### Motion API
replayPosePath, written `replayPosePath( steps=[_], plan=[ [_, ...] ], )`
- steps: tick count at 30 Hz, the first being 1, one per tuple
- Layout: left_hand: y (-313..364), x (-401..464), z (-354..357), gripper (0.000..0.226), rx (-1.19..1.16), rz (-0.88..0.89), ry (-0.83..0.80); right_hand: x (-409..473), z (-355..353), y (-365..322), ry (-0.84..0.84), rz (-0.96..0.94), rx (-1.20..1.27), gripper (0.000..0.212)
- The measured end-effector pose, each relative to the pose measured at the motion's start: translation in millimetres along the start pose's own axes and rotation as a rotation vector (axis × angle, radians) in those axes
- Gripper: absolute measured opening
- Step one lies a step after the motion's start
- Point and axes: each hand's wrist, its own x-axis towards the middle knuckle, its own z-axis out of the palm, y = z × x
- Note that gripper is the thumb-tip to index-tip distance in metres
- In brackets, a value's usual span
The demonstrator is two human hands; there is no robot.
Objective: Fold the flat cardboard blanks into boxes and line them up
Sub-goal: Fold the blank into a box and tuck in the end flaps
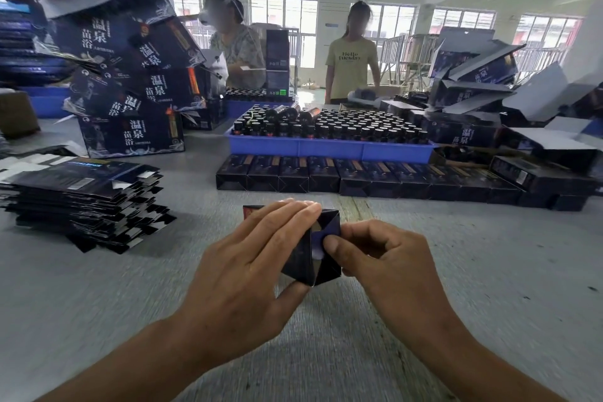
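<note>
A small dark blue cardboard box (pixel 306 258) is held just above the grey table (pixel 489 271), partly folded, its end flaps facing me. My left hand (pixel 248 268) grips it from the left, fingers over the top and thumb underneath. My right hand (pixel 381 258) pinches an end flap with thumb and fingers. A stack of flat dark blanks (pixel 85 202) lies to the left. A row of folded boxes (pixel 368 176) stands side by side across the table beyond my hands.
A blue tray (pixel 329 148) full of small dark bottles sits behind the row. Large printed cartons (pixel 130 134) are piled at the back left, and loose open cartons (pixel 509 98) at the right. Two people stand behind the table.
</note>
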Motion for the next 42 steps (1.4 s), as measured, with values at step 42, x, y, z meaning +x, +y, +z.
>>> replayPosePath(
  steps=[42],
  plan=[
    [-18.8, 0.8, 0.5, 0.072, -0.93, -0.708, 0.083, 7.8, -7.3, 15.2, -0.448, 0.386, 0.052, 0.052]
  ],
)
